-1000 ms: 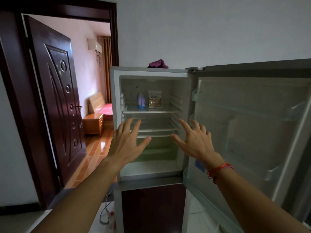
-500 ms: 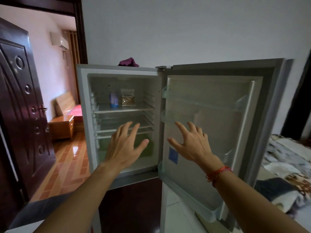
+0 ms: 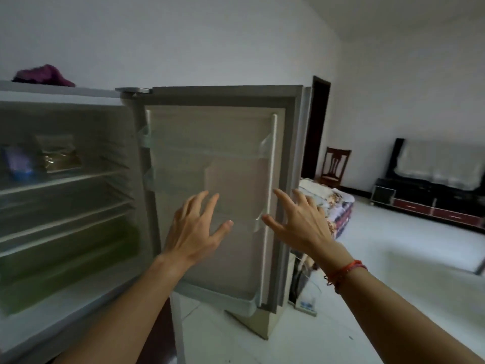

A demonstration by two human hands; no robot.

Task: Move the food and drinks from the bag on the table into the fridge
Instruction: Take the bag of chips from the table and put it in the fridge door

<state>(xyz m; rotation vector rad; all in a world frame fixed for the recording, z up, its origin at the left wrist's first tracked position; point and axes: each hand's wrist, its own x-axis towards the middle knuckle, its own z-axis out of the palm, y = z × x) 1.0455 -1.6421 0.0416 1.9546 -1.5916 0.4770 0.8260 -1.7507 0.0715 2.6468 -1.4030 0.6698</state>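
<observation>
The fridge (image 3: 65,232) stands open at the left, its door (image 3: 215,153) swung wide to the right. On the top shelf sit a blue can (image 3: 18,164) and a clear packet of brown food (image 3: 59,156). My left hand (image 3: 194,229) hovers with fingers spread in front of the door's inner side. My right hand (image 3: 301,222), a red band on its wrist, is spread near the door's outer edge. Both hands hold nothing. The bag and the table are out of view.
A purple cloth (image 3: 43,76) lies on top of the fridge. Behind the door are a patterned bed (image 3: 330,206), a wooden chair (image 3: 334,164), a dark doorway (image 3: 316,127) and a low TV stand (image 3: 430,203). A scale (image 3: 305,306) sits on the pale tiled floor.
The view has swung to the right: the fridge interior slid to the left edge and the room on the right came into sight. Both hands stay raised and spread.
</observation>
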